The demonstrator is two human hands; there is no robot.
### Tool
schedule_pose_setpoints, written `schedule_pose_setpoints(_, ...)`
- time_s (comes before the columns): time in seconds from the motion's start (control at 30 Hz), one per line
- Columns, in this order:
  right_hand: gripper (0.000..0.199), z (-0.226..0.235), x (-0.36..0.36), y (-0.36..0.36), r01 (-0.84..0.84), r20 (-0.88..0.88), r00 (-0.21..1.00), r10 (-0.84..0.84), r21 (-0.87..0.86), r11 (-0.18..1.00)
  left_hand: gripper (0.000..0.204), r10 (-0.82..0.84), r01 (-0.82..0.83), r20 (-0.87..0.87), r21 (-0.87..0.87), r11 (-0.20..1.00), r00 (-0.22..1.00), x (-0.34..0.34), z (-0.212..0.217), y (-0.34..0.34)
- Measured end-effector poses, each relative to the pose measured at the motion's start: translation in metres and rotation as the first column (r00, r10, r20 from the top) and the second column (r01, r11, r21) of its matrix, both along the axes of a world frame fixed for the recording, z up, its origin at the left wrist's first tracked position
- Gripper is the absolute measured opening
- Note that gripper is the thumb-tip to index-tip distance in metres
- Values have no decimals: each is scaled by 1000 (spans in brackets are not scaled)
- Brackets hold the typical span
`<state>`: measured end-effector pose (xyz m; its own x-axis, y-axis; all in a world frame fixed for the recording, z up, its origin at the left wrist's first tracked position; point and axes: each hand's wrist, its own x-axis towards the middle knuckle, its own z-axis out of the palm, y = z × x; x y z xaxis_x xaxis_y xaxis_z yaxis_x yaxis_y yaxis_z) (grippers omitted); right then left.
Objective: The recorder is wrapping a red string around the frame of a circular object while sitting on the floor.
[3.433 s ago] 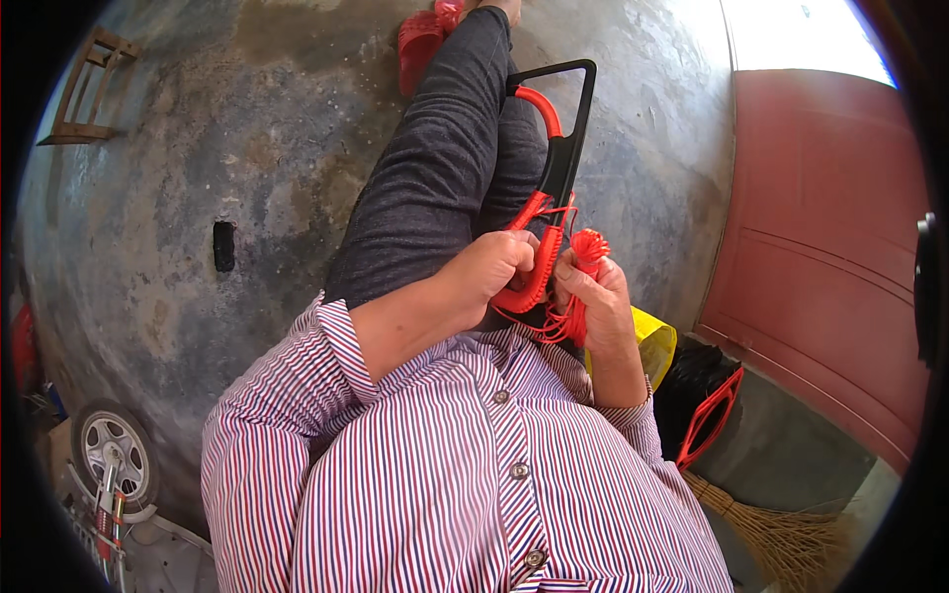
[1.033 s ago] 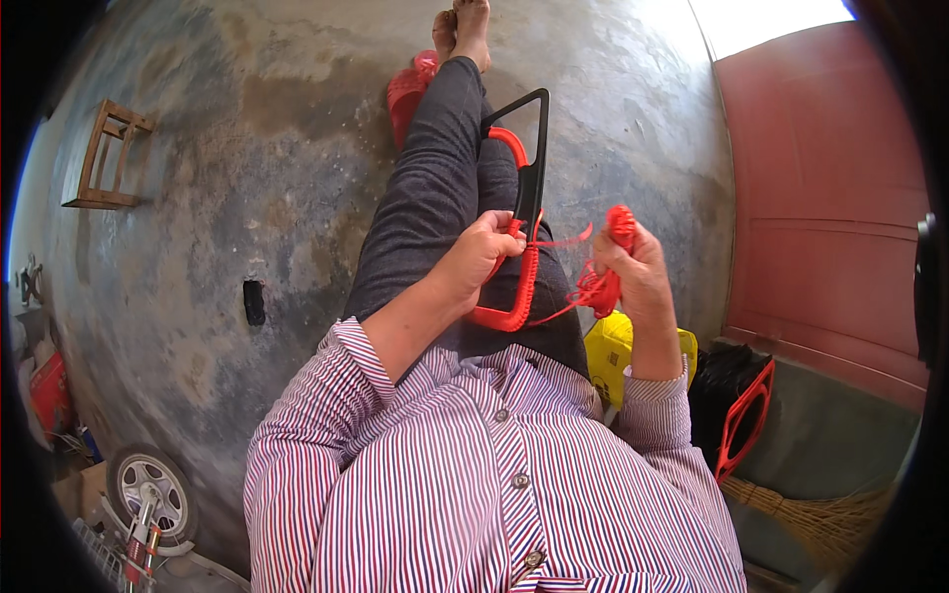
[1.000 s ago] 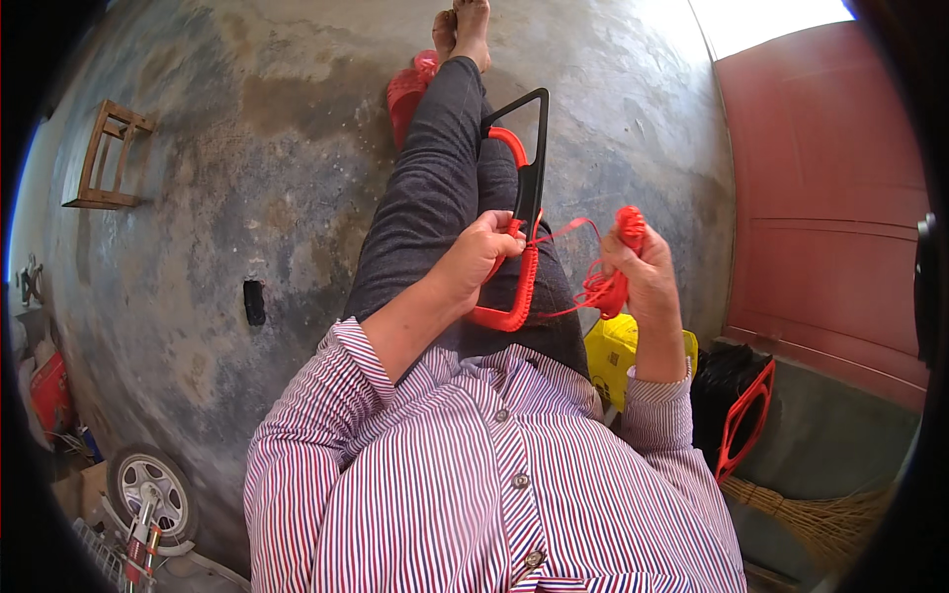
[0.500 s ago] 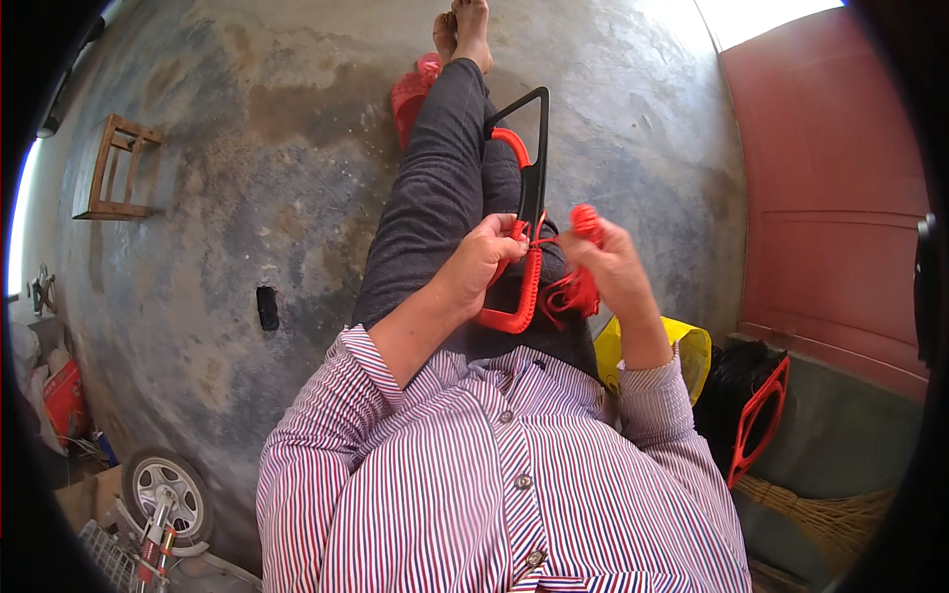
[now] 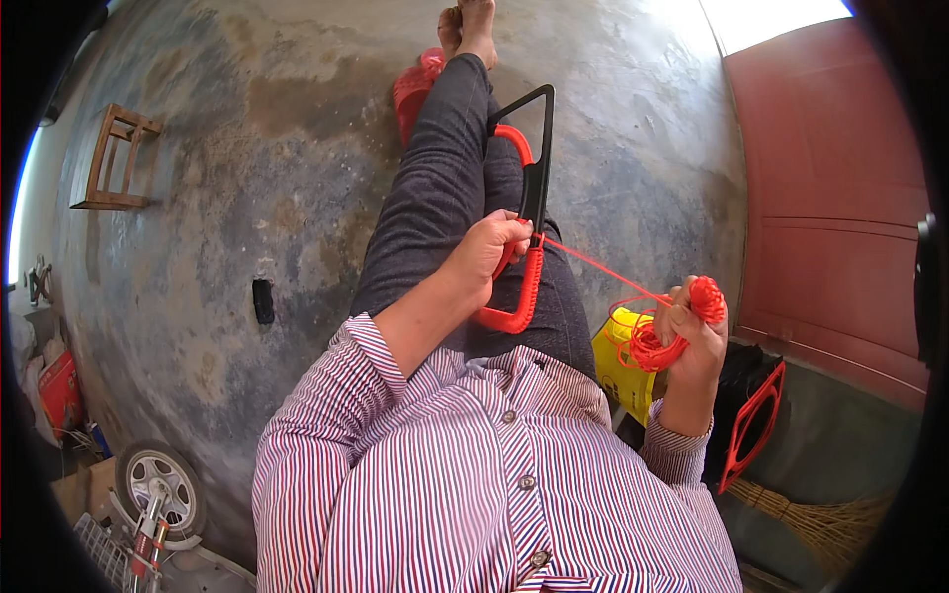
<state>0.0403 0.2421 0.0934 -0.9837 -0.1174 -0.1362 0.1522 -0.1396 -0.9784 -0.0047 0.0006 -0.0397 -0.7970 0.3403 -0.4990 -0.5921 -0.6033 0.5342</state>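
A black frame [image 5: 535,188] with rounded corners lies along my thighs, partly wound with red cord at its far curve and near end. My left hand [image 5: 486,249] is closed on the left side of this frame, thumb pressed against the cord wrapping [image 5: 531,287]. From the frame's right bar a red cord [image 5: 603,267] runs taut to my right hand [image 5: 698,331], which is raised out to the right. That hand grips the cord's bundle; a tightly wound end sticks out above the fingers and loose loops [image 5: 652,351] hang on its left. My palm hides part of the bundle.
A yellow bag [image 5: 621,385] stands below my right hand. Beside it are a black bundle with a red-edged frame [image 5: 759,420] and a straw broom [image 5: 796,514]. A red door [image 5: 835,188] is at right. Leftward are a wooden stool [image 5: 121,163] and a wheel [image 5: 188,484].
My right hand has swung out right and toward me from beside the frame, drawing the cord into a long straight line. The left hand and the frame have hardly moved.
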Motion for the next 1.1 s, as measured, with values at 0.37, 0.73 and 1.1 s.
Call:
schedule_pose_setpoints(0.37, 24, -56, -6, 48, 253, 148, 951, -272, 130, 959, 41, 81, -94, -102, -136, 986, 992, 7, 7, 2)
schedule_pose_setpoints(0.73, 68, -18, -5, -60, 99, -436, 859, 268, 655, 749, 37, -416, -468, -782, -615, 635, 464, 57, 86, 32)
schedule_pose_setpoints(1.1, 56, -61, -13, -44, -402, 146, 877, 459, -304, 864, 9, 116, -214, -603, -92, 973, 789, 29, 99, -16)
